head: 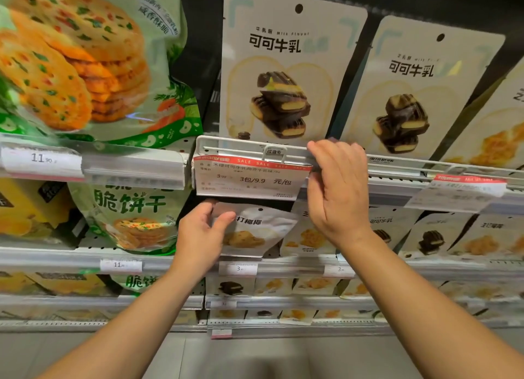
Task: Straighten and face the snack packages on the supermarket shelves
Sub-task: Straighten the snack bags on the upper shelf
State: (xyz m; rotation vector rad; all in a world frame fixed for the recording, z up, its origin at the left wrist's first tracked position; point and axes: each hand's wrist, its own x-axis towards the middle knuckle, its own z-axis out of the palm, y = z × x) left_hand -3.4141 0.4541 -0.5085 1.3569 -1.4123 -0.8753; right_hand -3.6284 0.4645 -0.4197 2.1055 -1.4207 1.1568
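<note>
Packages fill the shelves. At upper left stands a large green cracker bag (85, 61) printed with orange vegetable biscuits. Left of centre, the left hand (202, 236) pinches the top left corner of a small white pouch (255, 231) showing a golden biscuit, tilted on the middle shelf below a red sale tag (251, 177). Just right of the tag, the right hand (337, 191) curls its fingers over the white shelf rail (255, 149). Above it stand two white cocoa milk pouches (286, 66) picturing chocolate sandwich biscuits.
</note>
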